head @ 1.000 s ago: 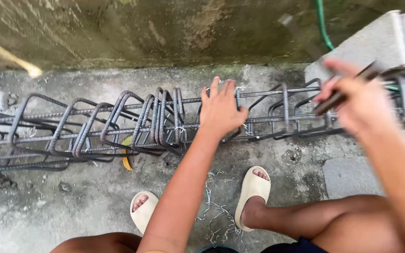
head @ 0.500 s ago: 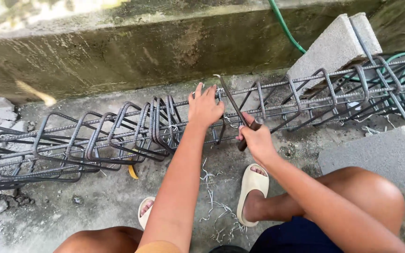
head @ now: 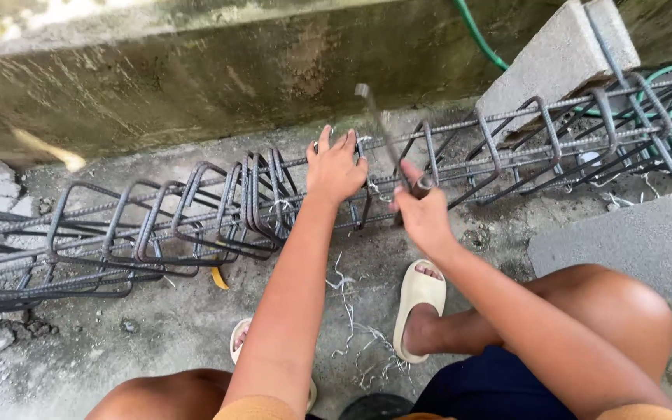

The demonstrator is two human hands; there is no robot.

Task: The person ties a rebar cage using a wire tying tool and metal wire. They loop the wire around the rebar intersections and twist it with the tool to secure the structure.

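Note:
A long cage of rusty steel bars point(head: 196, 210) lies across the concrete ground, ringed by bent square hoops. My left hand point(head: 336, 167) rests flat on top of the cage near its middle, fingers spread over a hoop and the upper bars. Just to its right, my right hand point(head: 421, 214) grips a thin metal hook tool point(head: 383, 132), whose tip stands raised above the cage, pointing up and to the left. Thin tie wire point(head: 379, 190) shows at the joint between the two hands.
Grey concrete blocks point(head: 624, 241) prop the cage at the right, another block point(head: 554, 62) behind. A green hose point(head: 476, 35) runs down the mossy wall point(head: 196, 70). Loose wire scraps point(head: 359, 342) lie between my sandalled feet point(head: 418, 299). Rubble sits at the left.
My right hand swung in from the far right with the tool and came down beside my left hand. In the last half second the tool tip lifted higher. My left hand stayed on the cage.

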